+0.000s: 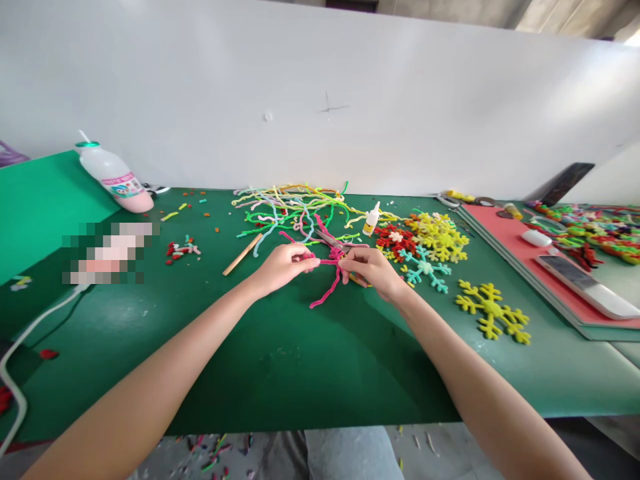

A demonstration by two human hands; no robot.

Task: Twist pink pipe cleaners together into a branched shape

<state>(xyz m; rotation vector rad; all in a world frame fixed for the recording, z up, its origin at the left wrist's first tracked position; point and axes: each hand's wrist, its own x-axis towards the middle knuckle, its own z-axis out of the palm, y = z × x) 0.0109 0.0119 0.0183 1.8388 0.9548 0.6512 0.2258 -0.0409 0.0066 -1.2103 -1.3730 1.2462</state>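
Note:
My left hand (284, 265) and my right hand (371, 269) meet over the green table (280, 360), both pinched on a pink pipe cleaner (327, 283) that bends and trails down toward me. Scissors (327, 239) lie just beyond my fingers. Further back sprawls a tangle of loose pipe cleaners (295, 207) in many colours, with a small glue bottle (371, 219) beside it. To the right of my right hand lie finished pipe-cleaner snowflakes: red (395, 240), teal (426, 269), a yellow heap (440, 235) and one yellow snowflake (493, 311) nearer me.
A white and pink bottle (114, 179) leans at the back left. A wooden stick (243, 254) lies left of my hands, with small cut scraps (181, 250) nearby. A white cable (20, 347) runs at the left. A red board (530, 257) with a phone (585, 285) sits at the right.

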